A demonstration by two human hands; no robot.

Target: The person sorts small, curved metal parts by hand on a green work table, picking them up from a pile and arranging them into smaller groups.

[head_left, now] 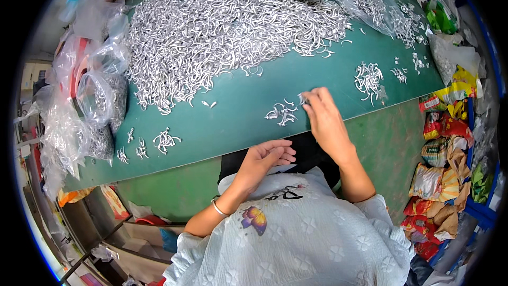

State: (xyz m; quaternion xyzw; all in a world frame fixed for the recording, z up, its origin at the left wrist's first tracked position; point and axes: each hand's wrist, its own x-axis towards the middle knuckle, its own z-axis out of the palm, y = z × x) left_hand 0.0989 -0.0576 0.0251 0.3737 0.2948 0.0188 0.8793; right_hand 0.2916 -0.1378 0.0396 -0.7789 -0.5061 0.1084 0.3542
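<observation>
My right hand [324, 122] is over the near part of the green table, thumb and fingers pinched on a small silver metal piece [302, 98]. Just left of its fingertips lies a small loose group of curved silver metal pieces [283, 113]. My left hand [266, 160] rests at the table's front edge with its fingers curled in; whatever they may hold is hidden. Beyond both hands spreads a large heap of the same curved silver pieces [211, 32].
Small piles sit along the near edge, one at left [166, 141] and a larger one at right [368, 80]. Clear plastic bags of pieces [103, 100] line the table's left end. More bags [370, 2] lie at the far right. Colourful packages [434, 180] fill a blue rack.
</observation>
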